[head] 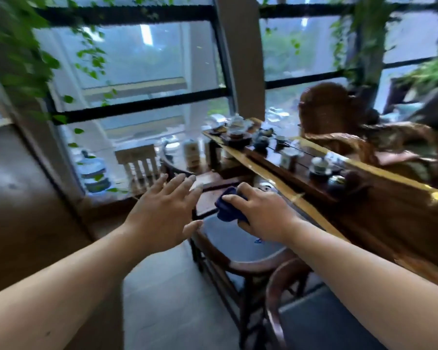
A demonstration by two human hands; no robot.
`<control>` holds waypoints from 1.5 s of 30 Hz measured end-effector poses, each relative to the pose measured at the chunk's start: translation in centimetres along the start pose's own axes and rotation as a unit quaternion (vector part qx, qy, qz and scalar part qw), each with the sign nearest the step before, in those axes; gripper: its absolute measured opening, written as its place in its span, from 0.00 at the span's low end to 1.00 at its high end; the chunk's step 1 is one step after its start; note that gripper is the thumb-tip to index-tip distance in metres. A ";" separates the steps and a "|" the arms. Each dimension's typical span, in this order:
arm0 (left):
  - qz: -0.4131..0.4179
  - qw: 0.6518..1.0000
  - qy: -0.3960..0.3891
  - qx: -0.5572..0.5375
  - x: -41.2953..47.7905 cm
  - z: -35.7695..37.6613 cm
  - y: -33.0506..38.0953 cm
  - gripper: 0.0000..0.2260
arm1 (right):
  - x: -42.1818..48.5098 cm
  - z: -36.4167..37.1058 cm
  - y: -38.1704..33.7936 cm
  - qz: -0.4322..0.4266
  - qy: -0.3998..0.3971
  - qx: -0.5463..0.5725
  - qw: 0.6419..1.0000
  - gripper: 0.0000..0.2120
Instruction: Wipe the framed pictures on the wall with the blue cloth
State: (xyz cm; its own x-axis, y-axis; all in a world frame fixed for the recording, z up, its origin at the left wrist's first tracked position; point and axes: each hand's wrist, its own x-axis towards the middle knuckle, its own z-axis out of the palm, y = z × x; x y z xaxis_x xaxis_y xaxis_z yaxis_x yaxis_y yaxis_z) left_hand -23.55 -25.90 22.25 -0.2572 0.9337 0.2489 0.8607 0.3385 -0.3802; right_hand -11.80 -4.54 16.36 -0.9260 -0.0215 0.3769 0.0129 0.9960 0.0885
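Two bare forearms reach forward from the bottom corners of the view, and the whole scene is smeared by motion. The right hand (261,210) is closed around the blue cloth (229,205), which is bunched into a wad. Its fingers curl over the top of the cloth and the thumb lies along its near side. The wad sticks out past the knuckles toward the left hand, its long axis running roughly up and down in the picture. Only one cloth is visible.

The left hand (162,213) is empty, palm down, with four fingers stretched forward and slightly fanned and the thumb held out to the side. It touches nothing; its thumb tip is near the cloth but apart from it.

Both hands hang above a dark wooden chair (238,251) with a curved back and a grey seat, and a second curved chair back (276,294) rises closer to the viewer. To the right runs a long wooden tea table (301,198) with a pale edge. Along its far part stands a blurred row of tea ware (261,141), small pots, cups and a lidded bowl, too smeared to count.

Beyond is a large window (142,72) with black bars, with trailing green vines (18,46) hanging at both upper corners. No framed picture can be made out.
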 end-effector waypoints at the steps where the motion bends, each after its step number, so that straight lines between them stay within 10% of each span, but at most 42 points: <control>1: 0.015 1.000 0.002 -0.008 1.0 0.5 1.3 0.32 | -1.6 0.3 0.9 0.018 -0.004 -0.005 1.000 0.27; 22: 0.287 0.941 -0.048 -0.170 22.1 9.6 41.1 0.35 | -42.1 8.6 24.3 0.442 -0.123 0.005 0.889 0.28; 45: 0.264 0.943 -0.129 -0.156 25.1 17.4 44.2 0.36 | -45.3 17.6 28.5 0.493 -0.284 0.016 0.822 0.38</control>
State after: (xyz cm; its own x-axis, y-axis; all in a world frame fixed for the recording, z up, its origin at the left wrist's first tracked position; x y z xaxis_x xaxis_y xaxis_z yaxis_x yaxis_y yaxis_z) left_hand 0.44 14.56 -3.79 0.1801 0.9734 -0.1415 0.9758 -0.1950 -0.0993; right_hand 23.89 26.32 -14.41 -0.4975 0.8330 -0.2419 0.8620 0.5060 -0.0304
